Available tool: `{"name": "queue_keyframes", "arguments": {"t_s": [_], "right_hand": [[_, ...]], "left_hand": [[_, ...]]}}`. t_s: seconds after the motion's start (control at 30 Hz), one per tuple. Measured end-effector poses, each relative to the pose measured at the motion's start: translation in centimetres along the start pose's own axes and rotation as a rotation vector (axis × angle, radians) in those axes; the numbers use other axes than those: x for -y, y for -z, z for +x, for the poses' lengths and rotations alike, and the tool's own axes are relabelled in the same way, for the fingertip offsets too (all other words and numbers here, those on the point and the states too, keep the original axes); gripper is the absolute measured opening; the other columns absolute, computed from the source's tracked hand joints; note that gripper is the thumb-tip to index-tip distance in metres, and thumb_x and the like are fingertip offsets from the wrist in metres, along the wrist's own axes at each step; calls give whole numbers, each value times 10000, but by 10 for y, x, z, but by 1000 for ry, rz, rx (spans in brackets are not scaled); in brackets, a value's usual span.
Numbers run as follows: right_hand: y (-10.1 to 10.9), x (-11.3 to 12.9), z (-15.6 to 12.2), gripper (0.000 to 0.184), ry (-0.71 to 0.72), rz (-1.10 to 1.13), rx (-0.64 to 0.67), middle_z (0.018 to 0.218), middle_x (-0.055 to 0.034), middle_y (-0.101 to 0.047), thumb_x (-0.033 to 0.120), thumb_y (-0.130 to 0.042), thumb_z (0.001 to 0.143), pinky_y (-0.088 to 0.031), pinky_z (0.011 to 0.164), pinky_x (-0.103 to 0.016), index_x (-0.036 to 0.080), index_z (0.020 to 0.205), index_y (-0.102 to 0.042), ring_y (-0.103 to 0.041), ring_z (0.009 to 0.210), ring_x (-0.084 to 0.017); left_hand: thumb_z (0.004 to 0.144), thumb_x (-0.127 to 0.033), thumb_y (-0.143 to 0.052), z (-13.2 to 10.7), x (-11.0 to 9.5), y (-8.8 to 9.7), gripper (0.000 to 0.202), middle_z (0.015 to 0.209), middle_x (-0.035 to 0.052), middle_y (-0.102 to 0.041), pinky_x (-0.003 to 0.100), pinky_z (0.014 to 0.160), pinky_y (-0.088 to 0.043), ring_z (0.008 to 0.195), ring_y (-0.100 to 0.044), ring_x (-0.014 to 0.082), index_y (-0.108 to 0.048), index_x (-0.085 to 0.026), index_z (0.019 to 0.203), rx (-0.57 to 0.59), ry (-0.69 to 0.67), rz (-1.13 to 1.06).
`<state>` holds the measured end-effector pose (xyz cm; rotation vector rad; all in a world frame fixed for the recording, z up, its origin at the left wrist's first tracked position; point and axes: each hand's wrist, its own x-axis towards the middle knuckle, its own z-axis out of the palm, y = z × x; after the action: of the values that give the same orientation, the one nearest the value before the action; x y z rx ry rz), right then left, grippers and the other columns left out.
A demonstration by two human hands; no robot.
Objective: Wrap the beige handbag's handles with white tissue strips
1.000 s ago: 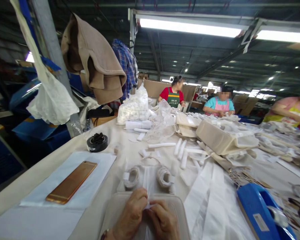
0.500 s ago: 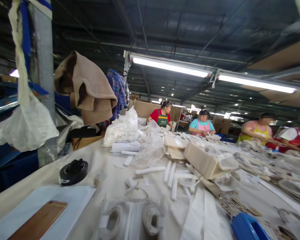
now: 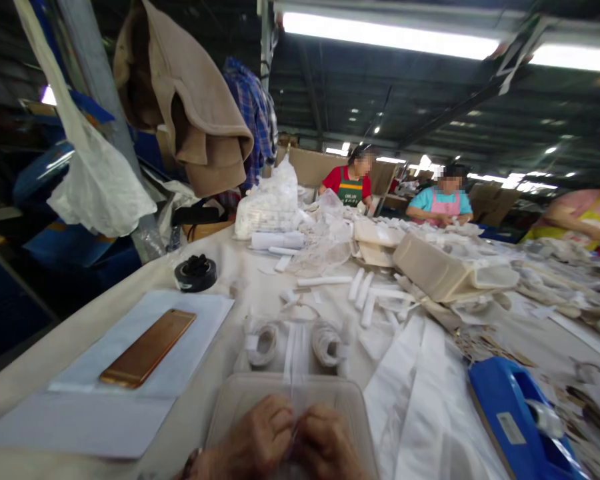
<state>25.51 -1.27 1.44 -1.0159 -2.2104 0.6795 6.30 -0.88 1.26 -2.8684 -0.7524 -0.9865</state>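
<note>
Low in the middle, my left hand (image 3: 263, 433) and my right hand (image 3: 325, 437) are side by side, fingers bent and pinched together. Between them a pale white strip (image 3: 293, 357) runs into the fingertips; its end is hidden. Under both hands lies a beige box-like piece (image 3: 233, 400) with rounded corners. Just beyond it, wrapped in clear plastic, are a left coil of pale cord (image 3: 261, 345) and a right coil (image 3: 326, 345), one on either side of the strip.
A gold phone (image 3: 147, 348) lies on pale sheets (image 3: 195, 333) at left, below a black tape roll (image 3: 195, 275). White tubes (image 3: 363, 290) and beige trays (image 3: 425, 267) lie farther back. At right stands a blue tape dispenser (image 3: 510, 400). Several co-workers (image 3: 350, 187) sit across the table.
The view has tilted down and turned slightly left. Both my hands and the beige piece under them have come into sight at the bottom.
</note>
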Motion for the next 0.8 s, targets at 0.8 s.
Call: {"name": "queue_keyframes", "arguments": {"t_s": [0.8], "right_hand": [[5, 50, -58, 162, 273, -243, -122, 707, -15, -609, 351, -590, 875, -423, 490, -196, 252, 770, -662, -546, 562, -103]], "left_hand": [[852, -308, -645, 17, -7, 22, 387, 1229, 127, -603, 447, 1075, -290, 1214, -493, 255, -531, -104, 1160, 256, 235, 110]]}}
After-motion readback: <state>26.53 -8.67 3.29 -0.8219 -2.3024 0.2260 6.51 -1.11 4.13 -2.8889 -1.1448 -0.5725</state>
